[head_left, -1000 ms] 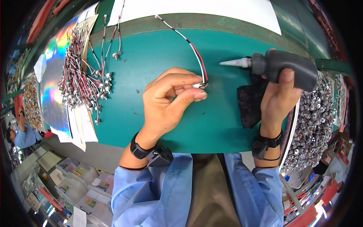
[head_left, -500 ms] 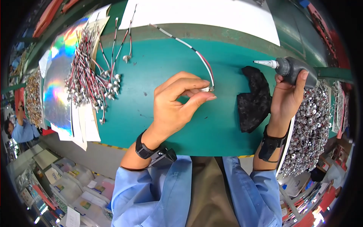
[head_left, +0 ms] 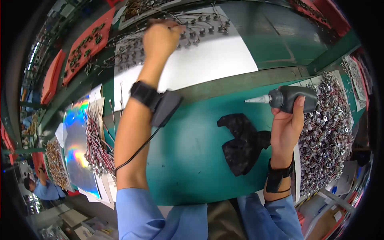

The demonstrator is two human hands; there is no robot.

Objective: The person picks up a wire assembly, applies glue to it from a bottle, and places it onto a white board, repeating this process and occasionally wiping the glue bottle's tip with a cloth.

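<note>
My left hand (head_left: pixel 162 40) is stretched out over the far white sheet (head_left: pixel 200 66), its fingers pinched and blurred. A thin wire (head_left: pixel 162 11) arcs up and left from its fingertips; the wired metal part at its end is hidden by the fingers. Rows of small wired metal parts (head_left: pixel 211 29) lie on the sheet around that hand. My right hand (head_left: pixel 287 124), on the right, is wrapped round a dark grey squeeze bottle (head_left: pixel 298 99) with a pale tapered nozzle pointing left. A crumpled black cloth (head_left: pixel 242 150) lies on the green mat (head_left: pixel 184 172) left of my right wrist.
A bundle of red, black and white wired parts (head_left: pixel 96 146) lies on papers beside a shiny rainbow sheet (head_left: pixel 78 148) at left. A large heap of metal parts (head_left: pixel 326 136) is at right. Red trays (head_left: pixel 90 46) stand far left. A person in blue (head_left: pixel 48 190) is beyond them.
My left hand has gone from the middle of the mat forward to the far white sheet. My view has shifted forward, showing the rows of parts. My right hand still holds the bottle.
</note>
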